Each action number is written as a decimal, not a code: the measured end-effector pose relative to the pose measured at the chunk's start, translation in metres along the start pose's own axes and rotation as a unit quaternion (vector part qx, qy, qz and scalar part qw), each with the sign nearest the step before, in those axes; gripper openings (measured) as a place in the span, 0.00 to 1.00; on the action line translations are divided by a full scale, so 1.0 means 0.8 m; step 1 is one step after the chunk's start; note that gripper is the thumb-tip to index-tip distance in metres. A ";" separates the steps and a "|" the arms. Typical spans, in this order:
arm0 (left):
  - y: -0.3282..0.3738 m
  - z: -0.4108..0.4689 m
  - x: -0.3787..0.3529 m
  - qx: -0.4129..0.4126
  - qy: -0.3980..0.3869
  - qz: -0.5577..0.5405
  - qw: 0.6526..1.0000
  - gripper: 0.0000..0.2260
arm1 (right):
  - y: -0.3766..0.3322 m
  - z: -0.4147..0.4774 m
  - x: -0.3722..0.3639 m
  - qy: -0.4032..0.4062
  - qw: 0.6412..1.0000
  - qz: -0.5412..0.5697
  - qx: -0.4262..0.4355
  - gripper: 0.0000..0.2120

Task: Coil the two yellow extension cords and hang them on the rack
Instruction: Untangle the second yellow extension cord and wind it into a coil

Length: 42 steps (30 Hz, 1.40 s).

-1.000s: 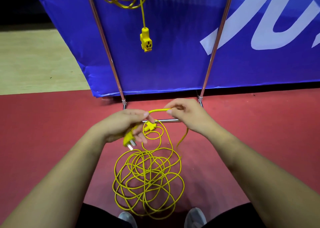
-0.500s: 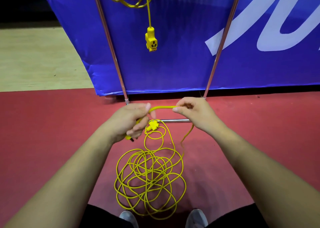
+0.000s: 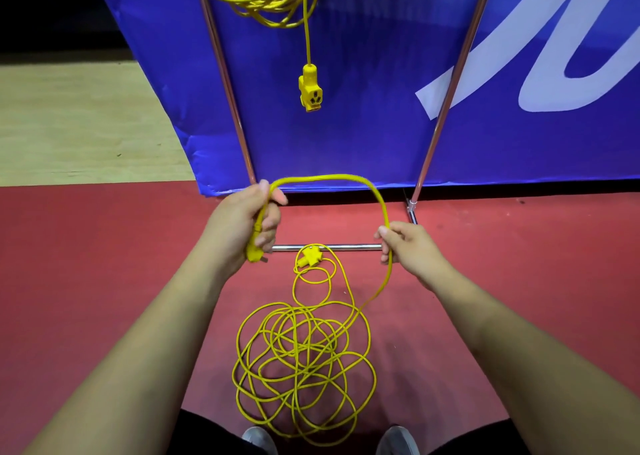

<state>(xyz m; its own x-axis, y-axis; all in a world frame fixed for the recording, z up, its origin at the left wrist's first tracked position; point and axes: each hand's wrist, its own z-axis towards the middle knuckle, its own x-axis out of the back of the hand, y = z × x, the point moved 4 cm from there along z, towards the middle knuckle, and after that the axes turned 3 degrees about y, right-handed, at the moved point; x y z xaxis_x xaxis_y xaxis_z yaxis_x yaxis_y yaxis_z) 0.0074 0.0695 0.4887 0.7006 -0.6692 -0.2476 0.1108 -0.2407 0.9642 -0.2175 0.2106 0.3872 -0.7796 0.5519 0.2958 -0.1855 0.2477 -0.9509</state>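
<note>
Both hands (image 3: 239,226) grip cord (image 3: 329,176); hung coil (image 3: 258,2) cropped.

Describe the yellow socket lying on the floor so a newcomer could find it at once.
Below the blue banner, the rack's chrome bar crosses the red floor. Right at that bar, between the left hand and right hand, lies the floor socket, at the head of the loose cord. Its twin, the hanging socket, dangles in mid-air against the banner instead.
</note>
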 end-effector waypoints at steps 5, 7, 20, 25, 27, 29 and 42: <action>0.013 -0.006 -0.004 -0.021 -0.040 -0.108 0.993 0.15 | 0.009 0.011 0.027 0.038 0.986 -0.156 0.047 0.11; 0.020 -0.004 0.002 -0.051 -0.011 -0.166 0.985 0.16 | 0.036 0.010 0.026 -0.021 0.970 -0.240 0.007 0.12; 0.007 0.004 0.040 -0.064 0.116 0.248 0.960 0.15 | -0.039 0.001 0.019 0.014 0.958 -0.284 0.025 0.06; -0.014 -0.008 -0.004 -0.014 -0.030 0.425 0.904 0.14 | -0.105 -0.055 -0.042 -0.366 0.906 -0.211 -0.003 0.03; -0.025 -0.015 -0.023 0.022 -0.095 0.389 0.916 0.16 | -0.121 -0.056 -0.051 -0.331 0.939 -0.093 0.028 0.03; -0.024 -0.020 -0.033 0.036 -0.123 0.334 0.934 0.19 | -0.130 -0.046 -0.049 -0.242 0.967 -0.031 0.068 0.04; -0.022 -0.008 -0.024 0.067 -0.104 0.087 0.989 0.15 | -0.079 -0.035 -0.031 -0.209 0.969 0.128 0.015 0.12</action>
<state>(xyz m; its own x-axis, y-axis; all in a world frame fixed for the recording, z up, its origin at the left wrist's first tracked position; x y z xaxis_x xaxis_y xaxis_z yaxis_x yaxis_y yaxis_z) -0.0037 0.0910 0.4772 0.5400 -0.8349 -0.1064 -0.1026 -0.1908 0.9763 -0.1697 0.2039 0.4428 -0.9756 0.2193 -0.0065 0.0331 0.1179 -0.9925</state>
